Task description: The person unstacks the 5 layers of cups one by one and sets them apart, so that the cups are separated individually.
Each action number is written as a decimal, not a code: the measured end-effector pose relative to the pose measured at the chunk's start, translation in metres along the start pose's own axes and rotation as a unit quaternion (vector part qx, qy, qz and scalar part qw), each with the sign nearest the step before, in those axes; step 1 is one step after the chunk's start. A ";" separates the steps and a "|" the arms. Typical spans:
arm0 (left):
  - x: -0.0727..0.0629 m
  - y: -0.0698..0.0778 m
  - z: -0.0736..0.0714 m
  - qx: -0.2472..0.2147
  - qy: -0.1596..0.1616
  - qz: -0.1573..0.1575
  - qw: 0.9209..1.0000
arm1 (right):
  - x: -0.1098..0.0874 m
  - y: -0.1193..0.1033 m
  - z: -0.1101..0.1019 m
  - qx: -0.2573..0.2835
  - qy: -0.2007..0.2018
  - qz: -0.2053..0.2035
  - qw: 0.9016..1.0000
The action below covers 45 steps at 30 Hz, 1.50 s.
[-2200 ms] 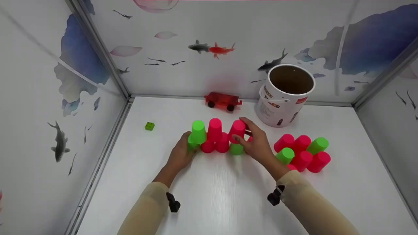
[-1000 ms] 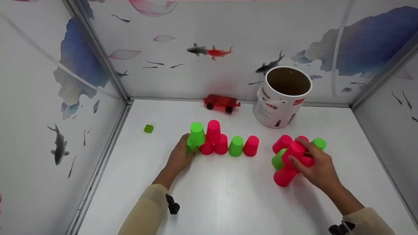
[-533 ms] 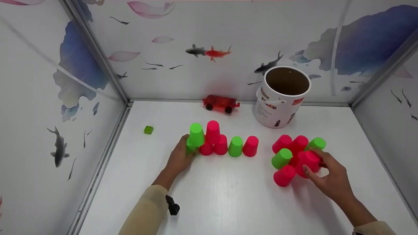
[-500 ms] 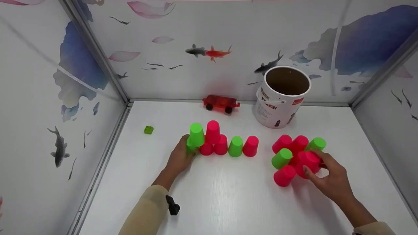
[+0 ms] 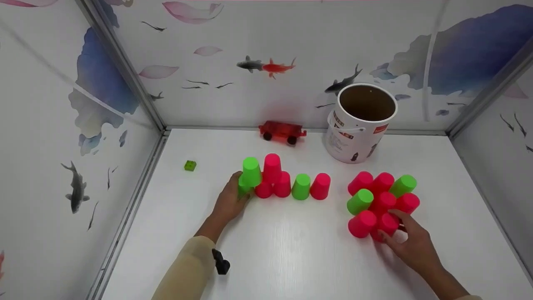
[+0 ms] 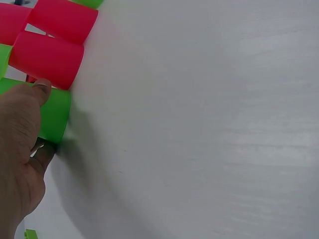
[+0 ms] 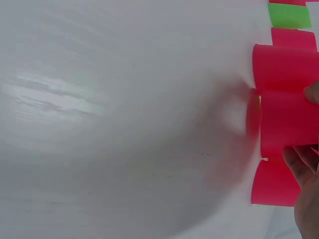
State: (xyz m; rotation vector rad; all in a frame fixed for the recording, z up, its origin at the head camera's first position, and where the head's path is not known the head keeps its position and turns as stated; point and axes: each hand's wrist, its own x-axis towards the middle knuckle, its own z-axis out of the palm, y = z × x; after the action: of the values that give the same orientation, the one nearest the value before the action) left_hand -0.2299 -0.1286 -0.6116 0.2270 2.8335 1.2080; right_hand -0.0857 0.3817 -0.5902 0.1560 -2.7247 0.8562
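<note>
In the head view my left hand [image 5: 231,199] grips a green cup [image 5: 243,187] at the left end of a row of upside-down cups. In the left wrist view, thumb and fingers wrap that green cup [image 6: 56,115]. A second green cup [image 5: 251,171] and a pink cup [image 5: 272,167] stand on top of the row. Farther right in it are a green cup [image 5: 301,186] and a pink cup [image 5: 320,186]. My right hand [image 5: 413,246] holds a pink cup [image 5: 387,226] at the front of the right cluster; whether it touches the table cannot be told.
Several pink and green cups, among them a green one [image 5: 360,202], form the right cluster. Behind stand a white bucket [image 5: 358,139] and a red toy wagon [image 5: 282,131]. A small green block [image 5: 190,166] lies on the left of the white table [image 5: 283,250].
The right hand has carried a pink cup from above the row's right end to the cluster, over it, then down to its front. The left hand stays on its green cup.
</note>
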 end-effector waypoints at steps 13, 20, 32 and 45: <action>0.000 -0.001 0.000 -0.002 0.000 0.004 1.000 | -0.002 -0.004 0.000 -0.004 -0.029 0.035 0.999; -0.001 -0.001 -0.001 -0.006 0.001 -0.001 1.000 | 0.013 -0.019 -0.009 -0.015 0.056 -0.063 0.996; 0.000 0.000 0.000 0.002 0.000 -0.001 1.000 | 0.078 -0.100 0.001 0.026 0.045 -0.117 0.992; 0.000 0.001 0.002 -0.003 0.007 0.007 1.000 | 0.142 -0.179 0.057 0.093 -0.104 -0.070 0.988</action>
State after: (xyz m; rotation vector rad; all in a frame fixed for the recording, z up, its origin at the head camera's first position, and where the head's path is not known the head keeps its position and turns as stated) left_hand -0.2291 -0.1270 -0.6123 0.2390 2.8441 1.2245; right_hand -0.2017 0.1997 -0.4951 0.4950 -2.7763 1.1070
